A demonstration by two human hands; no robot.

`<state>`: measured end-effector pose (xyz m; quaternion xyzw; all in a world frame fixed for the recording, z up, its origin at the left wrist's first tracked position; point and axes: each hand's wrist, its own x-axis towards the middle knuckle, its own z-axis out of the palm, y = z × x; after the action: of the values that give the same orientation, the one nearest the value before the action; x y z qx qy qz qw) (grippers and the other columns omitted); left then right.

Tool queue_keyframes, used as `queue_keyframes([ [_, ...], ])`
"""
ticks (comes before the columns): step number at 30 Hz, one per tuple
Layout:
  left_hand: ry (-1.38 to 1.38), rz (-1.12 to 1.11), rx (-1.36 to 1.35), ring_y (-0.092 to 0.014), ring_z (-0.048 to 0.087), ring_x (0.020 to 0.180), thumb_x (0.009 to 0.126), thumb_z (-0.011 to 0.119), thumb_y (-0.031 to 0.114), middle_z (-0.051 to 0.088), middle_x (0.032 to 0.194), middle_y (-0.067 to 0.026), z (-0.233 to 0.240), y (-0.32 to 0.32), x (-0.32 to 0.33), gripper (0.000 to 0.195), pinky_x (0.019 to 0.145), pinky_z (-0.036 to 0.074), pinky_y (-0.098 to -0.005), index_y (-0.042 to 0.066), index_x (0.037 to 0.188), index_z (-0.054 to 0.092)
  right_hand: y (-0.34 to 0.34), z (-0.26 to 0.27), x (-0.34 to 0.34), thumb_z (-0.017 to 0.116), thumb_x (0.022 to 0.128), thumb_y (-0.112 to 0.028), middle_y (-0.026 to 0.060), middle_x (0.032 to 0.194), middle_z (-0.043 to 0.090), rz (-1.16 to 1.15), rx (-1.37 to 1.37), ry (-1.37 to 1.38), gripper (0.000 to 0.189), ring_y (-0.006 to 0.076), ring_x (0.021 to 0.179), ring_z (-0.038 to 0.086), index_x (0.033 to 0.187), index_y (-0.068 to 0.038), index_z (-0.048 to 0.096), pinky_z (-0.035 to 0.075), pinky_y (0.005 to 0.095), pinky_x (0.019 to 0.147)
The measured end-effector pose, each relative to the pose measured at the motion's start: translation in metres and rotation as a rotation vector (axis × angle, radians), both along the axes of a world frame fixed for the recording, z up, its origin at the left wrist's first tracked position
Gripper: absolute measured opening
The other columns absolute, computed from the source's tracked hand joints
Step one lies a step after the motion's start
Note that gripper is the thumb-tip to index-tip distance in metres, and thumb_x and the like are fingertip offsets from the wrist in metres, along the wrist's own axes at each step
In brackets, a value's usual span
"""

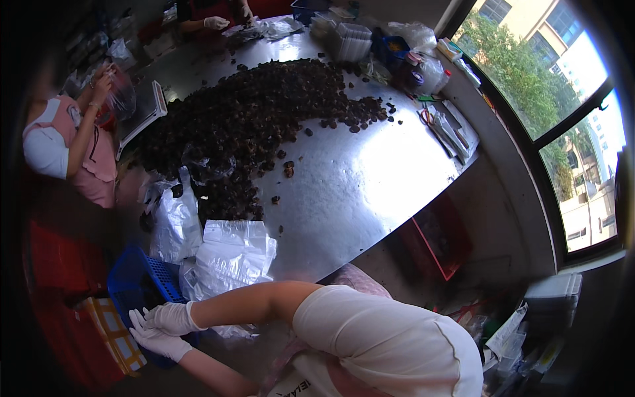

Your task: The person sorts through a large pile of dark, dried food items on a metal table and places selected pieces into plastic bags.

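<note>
My right hand [171, 318] and my left hand [159, 342], both in white gloves, meet over the blue plastic basket [158, 270] at lower left. The right hand lies against the left palm and partly covers it. The left fingers are stretched out and slightly apart. Whether anything small lies between the palms is hidden. Just beyond my forearms, a stack of clear plastic bags [233, 250] rests on the metal table's near corner. Beside it stands a filled whitish plastic bag [176, 226].
A large heap of dark brown lumpy pieces [248, 109] covers much of the metal table [327, 198]. A co-worker [74, 144] at left handles a clear bag by a scale [144, 116]; another's gloved hand [216, 23] is at the far end. Scissors [426, 118] lie at right.
</note>
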<state>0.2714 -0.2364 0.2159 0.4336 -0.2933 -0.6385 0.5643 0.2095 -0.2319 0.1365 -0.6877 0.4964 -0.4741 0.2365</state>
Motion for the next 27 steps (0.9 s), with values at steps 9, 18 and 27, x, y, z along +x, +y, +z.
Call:
queue_keyframes([
  [9,-0.063,-0.574,-0.230,-0.031,0.046,0.130,0.099,0.037,0.016,0.051,0.134,-0.0195,-0.062,0.013,-0.097,0.038,0.112,0.032,-0.0402,-0.007,0.126,0.050,0.334,-0.086,-0.229,0.054,0.092,-0.012,0.0211,0.117,0.061,-1.037,0.227,0.281,0.031,0.0398,0.107,0.057,0.120,0.000,0.055,0.048,0.0431,0.093],
  [18,-0.364,-1.139,-0.420,-0.022,0.045,0.129,0.093,0.054,0.002,0.048,0.138,-0.0126,-0.168,0.217,-0.216,0.046,0.108,0.036,-0.0327,0.000,0.137,0.043,0.451,-0.122,-0.221,0.046,0.097,-0.029,0.0093,0.146,0.043,-0.891,0.622,0.565,0.044,0.0268,0.137,0.036,0.139,-0.014,0.046,0.028,0.0413,0.113],
  [27,-1.271,-0.998,-1.105,-0.043,0.031,0.135,0.094,0.051,0.021,0.031,0.146,-0.0298,-0.239,0.228,-0.205,0.062,0.113,0.026,-0.0476,-0.006,0.145,0.027,0.818,-0.128,-0.270,0.055,0.083,-0.004,0.0251,0.146,0.034,-2.091,1.106,0.597,0.053,0.0409,0.133,0.035,0.135,-0.001,0.045,0.032,0.0452,0.109],
])
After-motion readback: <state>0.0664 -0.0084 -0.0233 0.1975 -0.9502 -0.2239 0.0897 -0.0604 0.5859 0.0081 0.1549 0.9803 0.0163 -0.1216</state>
